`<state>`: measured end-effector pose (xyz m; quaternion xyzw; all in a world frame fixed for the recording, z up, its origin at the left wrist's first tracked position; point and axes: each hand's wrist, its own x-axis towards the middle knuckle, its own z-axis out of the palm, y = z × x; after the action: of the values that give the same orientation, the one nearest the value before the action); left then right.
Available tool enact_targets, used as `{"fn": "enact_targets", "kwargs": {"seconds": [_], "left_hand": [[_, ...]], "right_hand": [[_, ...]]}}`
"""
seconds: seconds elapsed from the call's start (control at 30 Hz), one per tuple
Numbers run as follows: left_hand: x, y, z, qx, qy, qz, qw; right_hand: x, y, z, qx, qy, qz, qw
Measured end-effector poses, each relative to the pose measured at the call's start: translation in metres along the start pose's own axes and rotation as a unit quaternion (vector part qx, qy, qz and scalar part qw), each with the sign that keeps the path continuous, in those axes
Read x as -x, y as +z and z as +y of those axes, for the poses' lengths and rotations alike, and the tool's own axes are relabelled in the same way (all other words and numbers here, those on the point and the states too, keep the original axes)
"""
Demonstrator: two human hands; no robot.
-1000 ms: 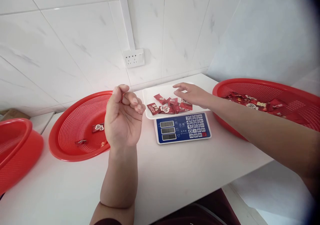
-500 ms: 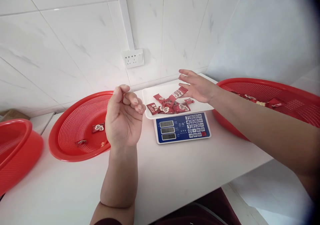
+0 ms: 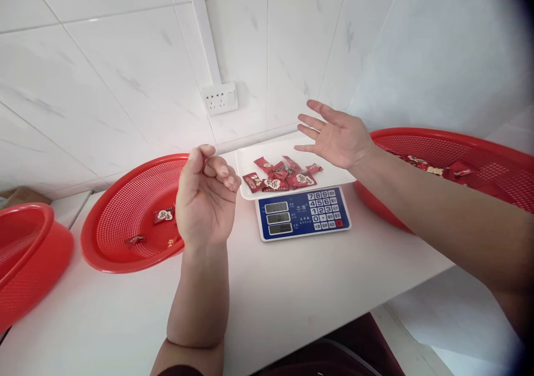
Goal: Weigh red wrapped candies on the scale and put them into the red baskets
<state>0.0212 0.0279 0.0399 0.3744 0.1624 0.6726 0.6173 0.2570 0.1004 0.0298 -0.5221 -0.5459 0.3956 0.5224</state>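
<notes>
A blue-faced digital scale (image 3: 302, 216) with a white tray (image 3: 334, 174) stands at the table's middle, and several red wrapped candies (image 3: 278, 177) lie on the tray. My right hand (image 3: 337, 135) hovers above the tray's right end, palm turned up, fingers spread, holding nothing. My left hand (image 3: 206, 195) is raised in front of the left red basket (image 3: 125, 220), fingers curled with a sliver of red showing between thumb and forefinger; what it holds is too small to name.
The left basket holds a few candies (image 3: 163, 216). A large red basket (image 3: 454, 167) with several candies sits at the right. Another red basin (image 3: 29, 248) is at the far left. A wall socket (image 3: 219, 98) is behind the scale. The table edge runs near my body.
My right hand rose from the tray, dropped a candy onto the pile and turned palm up with fingers spread. My left hand stayed put.
</notes>
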Motion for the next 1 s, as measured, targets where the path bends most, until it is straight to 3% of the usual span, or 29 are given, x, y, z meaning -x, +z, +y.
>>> {"fn": "enact_targets", "kwargs": {"seconds": [0.13,0.27,0.33,0.47,0.63,0.8,1.0], "left_hand": [[0.0,0.001,0.001,-0.003,0.005,0.006,1.0],[0.0,0.002,0.002,-0.011,0.01,0.031,0.999],[0.001,0.002,0.002,-0.012,0.018,0.028,0.999],[0.005,0.004,0.002,-0.011,0.051,0.032,0.998],[0.007,0.005,0.0,-0.039,0.092,0.049,0.994],[0.003,0.003,-0.009,-0.062,0.082,0.037,0.994],[0.002,0.004,-0.012,-0.044,0.066,0.038,0.996]], "right_hand": [[0.015,-0.002,-0.003,0.012,-0.023,0.025,0.999],[0.048,-0.004,0.013,0.005,-0.1,0.079,0.992],[0.065,-0.003,0.033,-0.001,-0.158,0.156,0.975],[0.089,0.004,0.087,0.008,-0.236,0.332,0.913],[0.096,0.011,0.127,0.038,-0.219,0.302,0.927],[0.095,0.005,0.126,0.045,-0.16,0.284,0.944],[0.088,0.002,0.122,0.106,-0.144,0.274,0.945]]}}
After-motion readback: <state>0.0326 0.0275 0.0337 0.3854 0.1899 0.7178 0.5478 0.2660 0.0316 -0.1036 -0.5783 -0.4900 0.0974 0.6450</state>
